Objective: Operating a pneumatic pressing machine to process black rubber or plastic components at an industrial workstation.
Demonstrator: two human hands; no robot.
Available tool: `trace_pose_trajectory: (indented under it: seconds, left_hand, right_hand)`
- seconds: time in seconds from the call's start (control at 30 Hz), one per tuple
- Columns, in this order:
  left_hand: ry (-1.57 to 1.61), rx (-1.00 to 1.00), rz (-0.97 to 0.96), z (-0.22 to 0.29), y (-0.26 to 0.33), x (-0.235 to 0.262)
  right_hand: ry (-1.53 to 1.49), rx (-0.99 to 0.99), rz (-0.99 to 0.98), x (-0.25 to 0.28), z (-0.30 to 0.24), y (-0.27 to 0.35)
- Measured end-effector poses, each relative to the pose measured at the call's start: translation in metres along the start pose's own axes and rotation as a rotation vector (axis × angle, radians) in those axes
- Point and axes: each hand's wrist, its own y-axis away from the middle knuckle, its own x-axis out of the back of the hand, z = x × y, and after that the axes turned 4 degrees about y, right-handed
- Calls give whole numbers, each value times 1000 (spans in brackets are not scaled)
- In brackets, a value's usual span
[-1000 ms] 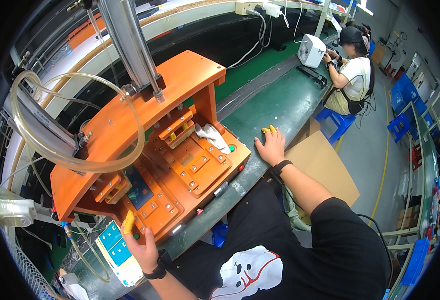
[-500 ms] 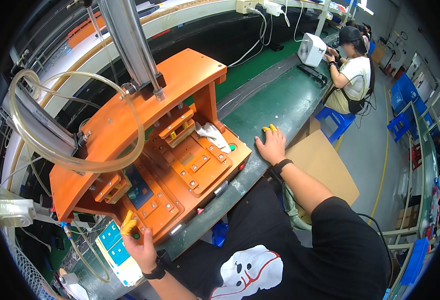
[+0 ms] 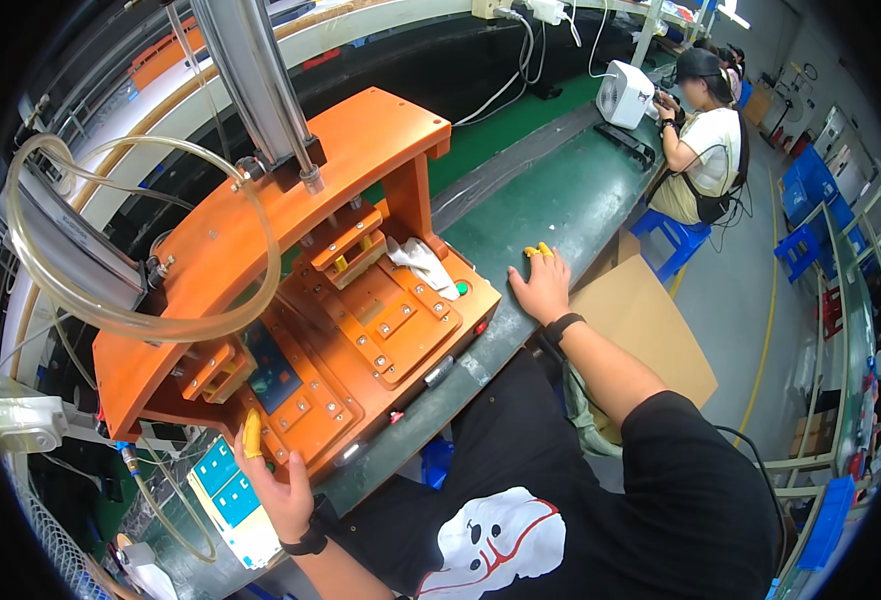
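Observation:
My left hand [image 3: 282, 495] is at the left front corner of an orange pneumatic press [image 3: 360, 130]. Its yellow-covered index finger stretches up along the press base, with the thumb apart, and it holds nothing. A dark blue flat panel [image 3: 274, 375] lies in the left fixture of the press, partly under the raised orange press block [image 3: 215, 372]. The right fixture [image 3: 400, 325] has no panel on it. My right hand [image 3: 540, 290] rests on the green bench right of the press, fingers spread, with yellow finger covers on some fingertips.
A white cloth [image 3: 422, 265] lies on the press beside a green button [image 3: 461, 289]. Teal-and-white sheets [image 3: 230, 500] are stacked left of my left hand. A clear hose [image 3: 270, 240] loops over the press. Farther right are cardboard [image 3: 650, 340], a white fan [image 3: 622, 95] and a seated person [image 3: 705, 140].
My left index finger has straightened from a bent pose near the corner of the press. My right hand stays in place on the bench. The view has shifted slightly.

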Motion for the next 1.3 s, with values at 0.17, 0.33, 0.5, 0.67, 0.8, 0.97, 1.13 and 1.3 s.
trace_pose_trajectory:
  seconds: [0.17, 0.33, 0.5, 0.67, 0.8, 0.97, 1.13, 1.3]
  left_hand:
    - [21, 25, -5, -4, 3, 0]
    - [113, 70, -7, -4, 3, 1]
    - [267, 124, -3, -16, 7, 0]
    - [337, 119, 2, -20, 8, 0]
    - [394, 109, 1, -14, 5, -1]
    - [347, 147, -2, -11, 6, -2]
    - [217, 76, 58, -16, 8, -4]
    - [238, 109, 52, -8, 5, -4]
  right_hand:
    - [3, 5, 18, -2, 2, -1]
    - [6, 3, 7, 0, 1, -1]
    - [15, 1, -5, -1, 1, -1]
    - [21, -6, -21, -1, 2, -1]
    - [19, -12, -29, 0, 1, -2]
    - [19, -4, -16, 1, 0, -1]
    - [15, -5, -21, 2, 0, -1]
    - [23, -5, -17, 1, 1, -1]
